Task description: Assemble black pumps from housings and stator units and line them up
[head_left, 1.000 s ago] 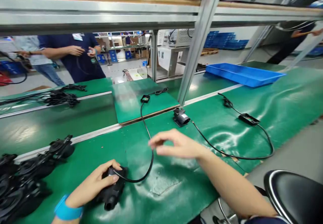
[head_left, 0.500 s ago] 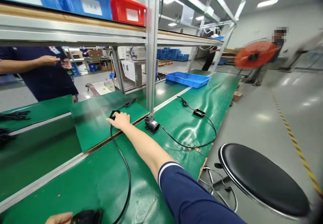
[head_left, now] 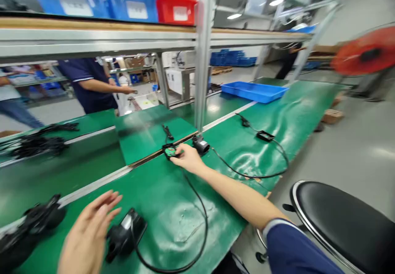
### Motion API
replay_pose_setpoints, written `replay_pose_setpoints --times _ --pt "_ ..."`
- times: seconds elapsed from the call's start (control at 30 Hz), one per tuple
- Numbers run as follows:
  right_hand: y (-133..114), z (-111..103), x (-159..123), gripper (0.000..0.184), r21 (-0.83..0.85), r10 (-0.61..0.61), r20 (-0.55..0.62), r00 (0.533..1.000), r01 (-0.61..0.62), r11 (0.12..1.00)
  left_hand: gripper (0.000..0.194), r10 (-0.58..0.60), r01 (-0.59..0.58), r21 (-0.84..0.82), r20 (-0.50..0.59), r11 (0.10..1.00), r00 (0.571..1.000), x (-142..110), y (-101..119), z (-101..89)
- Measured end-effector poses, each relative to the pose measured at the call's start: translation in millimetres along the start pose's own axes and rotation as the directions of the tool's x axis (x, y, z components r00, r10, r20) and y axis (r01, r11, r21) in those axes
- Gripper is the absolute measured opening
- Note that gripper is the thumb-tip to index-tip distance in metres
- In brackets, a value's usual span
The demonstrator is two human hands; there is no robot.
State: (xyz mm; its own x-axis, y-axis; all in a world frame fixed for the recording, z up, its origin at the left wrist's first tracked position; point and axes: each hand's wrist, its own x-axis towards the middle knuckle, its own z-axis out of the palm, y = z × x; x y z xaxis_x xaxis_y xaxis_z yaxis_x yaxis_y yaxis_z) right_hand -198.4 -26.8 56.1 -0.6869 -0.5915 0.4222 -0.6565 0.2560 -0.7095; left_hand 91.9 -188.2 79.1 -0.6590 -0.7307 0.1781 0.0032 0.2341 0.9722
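Observation:
My right hand (head_left: 189, 157) pinches the edge of a small open black case (head_left: 167, 147) with a green circuit board inside. A black cable (head_left: 206, 220) loops from that case to a black pump (head_left: 126, 233) at the front of the bench. Beside this pump hangs my left hand (head_left: 89, 233), blurred, its fingers stretched out and nothing in them. A second black pump (head_left: 201, 145) stands just beyond my right hand. Its cable runs right to another open black case (head_left: 265, 136).
Green matting (head_left: 173, 208) covers the bench. A metal post (head_left: 202, 60) rises behind it, under a shelf with blue bins (head_left: 129, 2) and a red bin (head_left: 176, 8). A blue tray (head_left: 253, 91) lies farther back. Black cables (head_left: 40, 142) lie left; a stool (head_left: 342, 224) stands right. A co-worker (head_left: 89, 84) stands opposite.
My right hand has drawn the case from the raised green board toward me, to the bench edge strip. My left hand has come further into view, off the near pump. The view has shifted left.

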Motion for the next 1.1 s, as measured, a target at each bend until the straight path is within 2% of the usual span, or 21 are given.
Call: replay_pose_setpoints --times 0.03,0.07,0.1,0.17,0.23,0.3,0.37,0.43,0.5,0.57,0.6,0.67,0.77,0.9,1.0,1.1 --pt "-6 -5 -21 0.026 0.066 -0.045 -0.004 0.999 0.045 0.997 0.056 -0.113 0.128 -0.176 0.094 0.976 0.989 -9 12 16.3" --pt "-12 -11 -41 0.026 0.124 -0.097 -0.005 0.995 0.097 0.988 0.064 -0.172 0.226 -0.269 0.210 0.936 0.963 -16 20 34.3" --pt "-18 -18 -59 0.024 0.168 -0.145 -0.013 0.989 0.145 0.975 0.069 -0.218 0.316 -0.296 0.321 0.901 0.922 -20 25 52.5" --pt "-30 -31 -89 0.020 0.203 -0.242 -0.028 0.970 0.243 0.949 0.080 -0.269 0.397 -0.325 0.375 0.858 0.887 -22 29 83.5" --pt "-40 -41 -112 0.020 0.136 -0.388 -0.066 0.919 0.393 0.909 0.078 -0.255 0.394 -0.343 0.383 0.853 0.888 -21 30 103.6" --pt "-47 -46 -127 0.022 0.054 -0.501 -0.089 0.861 0.506 0.861 0.065 -0.190 0.326 -0.343 0.376 0.881 0.907 -22 32 114.2" --pt "-49 -47 -137 0.023 0.046 -0.523 -0.088 0.848 0.528 0.848 0.051 -0.122 0.242 -0.319 0.354 0.916 0.927 -24 34 119.6" --pt "-48 -45 -144 0.032 0.162 -0.444 -0.083 0.892 0.452 0.877 0.044 -0.085 0.175 -0.285 0.303 0.942 0.949 -28 36 122.5" --pt "-46 -44 -150 0.050 0.390 -0.278 -0.024 0.960 0.265 0.882 0.040 -0.071 0.136 -0.262 0.245 0.955 0.967 -31 36 124.2" --pt "-44 -43 -154 0.061 0.606 -0.119 0.114 0.986 0.026 0.795 0.035 -0.050 0.101 -0.244 0.205 0.964 0.978 -34 35 125.0" --pt "-44 -43 -155 0.060 0.679 -0.080 0.205 0.975 -0.084 0.729 0.031 -0.040 0.086 -0.234 0.196 0.968 0.980 -35 34 125.0" --pt "-44 -42 -156 0.051 0.763 -0.080 0.363 0.928 -0.247 0.597 0.026 -0.018 0.060 -0.206 0.197 0.977 0.980 -38 33 124.7" --pt "-48 -39 -154 0.039 0.796 -0.113 0.493 0.863 -0.395 0.458 0.024 0.027 -0.003 -0.120 0.199 0.993 0.980 -43 33 124.2" --pt "-57 -35 -151 0.026 0.739 -0.027 0.569 0.822 -0.497 0.455 0.024 0.118 -0.129 0.043 0.192 0.991 0.974 -47 37 124.5" --pt "-62 -33 -151 0.023 0.716 0.045 0.566 0.823 -0.518 0.468 0.024 0.158 -0.184 0.106 0.218 0.977 0.963 -48 42 123.7" --pt "-62 -33 -152 0.023 0.726 0.078 0.543 0.836 -0.514 0.456 0.025 0.150 -0.185 0.122 0.251 0.975 0.956 -48 43 122.2"
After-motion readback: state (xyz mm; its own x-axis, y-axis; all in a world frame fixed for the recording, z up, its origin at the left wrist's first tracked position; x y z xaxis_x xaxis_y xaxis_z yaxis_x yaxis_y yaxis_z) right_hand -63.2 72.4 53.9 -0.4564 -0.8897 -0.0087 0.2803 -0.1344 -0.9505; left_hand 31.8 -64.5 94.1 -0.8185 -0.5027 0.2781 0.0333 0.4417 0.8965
